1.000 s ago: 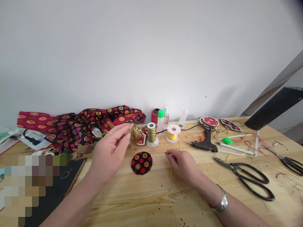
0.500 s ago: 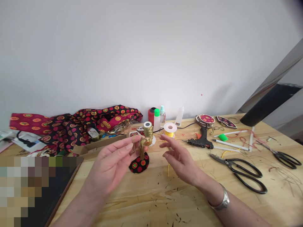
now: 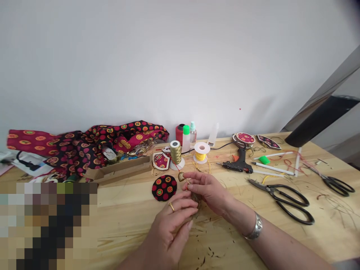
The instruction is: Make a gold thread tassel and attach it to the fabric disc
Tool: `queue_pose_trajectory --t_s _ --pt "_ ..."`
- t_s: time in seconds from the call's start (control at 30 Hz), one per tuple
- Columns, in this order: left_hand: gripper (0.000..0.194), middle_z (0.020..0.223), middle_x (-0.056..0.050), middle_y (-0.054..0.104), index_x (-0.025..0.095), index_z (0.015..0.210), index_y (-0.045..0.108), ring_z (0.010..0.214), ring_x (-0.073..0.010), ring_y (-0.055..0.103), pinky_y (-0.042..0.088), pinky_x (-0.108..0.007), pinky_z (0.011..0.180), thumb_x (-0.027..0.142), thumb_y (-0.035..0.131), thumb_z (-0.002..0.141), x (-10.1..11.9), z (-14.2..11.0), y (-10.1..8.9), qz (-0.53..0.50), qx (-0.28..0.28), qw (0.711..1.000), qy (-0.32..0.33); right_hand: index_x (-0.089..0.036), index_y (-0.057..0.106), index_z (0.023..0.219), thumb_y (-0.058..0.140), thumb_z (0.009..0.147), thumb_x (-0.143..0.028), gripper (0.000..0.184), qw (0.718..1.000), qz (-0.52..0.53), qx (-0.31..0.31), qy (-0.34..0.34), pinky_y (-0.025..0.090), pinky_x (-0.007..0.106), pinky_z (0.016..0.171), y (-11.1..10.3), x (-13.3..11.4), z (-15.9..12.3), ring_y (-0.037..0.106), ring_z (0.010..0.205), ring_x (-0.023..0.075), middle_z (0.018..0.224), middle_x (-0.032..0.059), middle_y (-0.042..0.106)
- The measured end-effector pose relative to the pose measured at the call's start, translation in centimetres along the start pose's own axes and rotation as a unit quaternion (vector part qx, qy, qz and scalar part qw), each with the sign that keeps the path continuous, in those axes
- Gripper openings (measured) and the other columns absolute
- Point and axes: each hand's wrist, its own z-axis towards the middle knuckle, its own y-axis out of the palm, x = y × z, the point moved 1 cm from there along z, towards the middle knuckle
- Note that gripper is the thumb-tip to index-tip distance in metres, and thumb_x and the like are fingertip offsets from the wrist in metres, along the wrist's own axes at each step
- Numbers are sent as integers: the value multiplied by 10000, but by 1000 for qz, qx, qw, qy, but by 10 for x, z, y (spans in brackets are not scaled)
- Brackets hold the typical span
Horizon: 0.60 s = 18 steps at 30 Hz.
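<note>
A gold thread tassel (image 3: 180, 176) with a shiny gold cap lies between my two hands, a red cord running up from its top. My right hand (image 3: 208, 187), with a silver cuff at the wrist, pinches the tassel just below the cap. Lower down, the fingers of my left hand (image 3: 177, 221) close round the hanging threads, which are mostly hidden. A round black fabric patch (image 3: 164, 188) with red and yellow flowers rests flat just left of the hands. Behind it stands a gold thread cone (image 3: 176, 154), and a yellow cord spool (image 3: 201, 153) is to its right.
To the right are a black glue gun (image 3: 239, 162), large black-handled scissors (image 3: 284, 198) and smaller scissors (image 3: 336, 183). Patterned cloth (image 3: 87, 146) and a cardboard box (image 3: 120, 168) sit on the left. Small bottles (image 3: 186, 138) line the wall. Thread scraps litter the wooden table.
My left hand has brought the tassel rightward and lower, off the fabric patch. My right hand has left the yellow cord and taken hold of the tassel near its cap.
</note>
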Motion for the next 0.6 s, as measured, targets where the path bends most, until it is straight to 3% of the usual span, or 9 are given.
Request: queue_pose_trajectory --t_s 0.07,0.17,0.23,0.33,0.43,0.6 --pt "251 1101 -106 667 225 972 711 1145 -251 541 436 -410 977 168 499 851 -4 0 -4 -23 43 998 -42 -144 576 974 774 609 -238 426 1000 -8 11 -5 442 238 612 -1 -1 1 591 575 95 701 -12 661" --pt "168 1097 -100 671 203 829 724 1075 -251 585 444 -395 953 255 564 829 -15 6 -12 -100 143 967 -188 -140 535 1027 773 604 -234 494 1000 -7 17 13 430 235 538 -3 -2 1 587 500 98 699 -2 672" --pt "169 1064 -99 692 184 894 711 1033 -239 612 446 -385 947 286 612 803 -22 14 -16 -206 198 916 -281 -138 519 1047 772 608 -231 515 1000 -3 11 22 426 226 513 -3 -3 1 594 491 99 713 9 680" --pt "162 985 -117 715 137 927 679 925 -215 662 498 -355 868 207 629 790 -25 27 -15 -405 222 814 -353 -137 506 1057 775 614 -233 527 1000 -5 -14 20 427 210 489 -3 -5 1 601 493 95 733 14 683" --pt "114 880 -132 718 93 868 672 760 -178 682 539 -308 744 121 572 822 -24 40 -12 -505 178 760 -368 -147 500 1041 767 642 -245 489 998 -19 -54 18 408 184 431 -2 -3 0 606 497 93 759 10 678" --pt "154 766 -90 679 101 804 651 677 -166 660 541 -279 598 117 511 864 -26 53 -15 -545 166 749 -339 -163 497 965 772 640 -266 438 994 -52 -84 48 355 142 351 0 0 -2 600 461 82 751 -8 672"
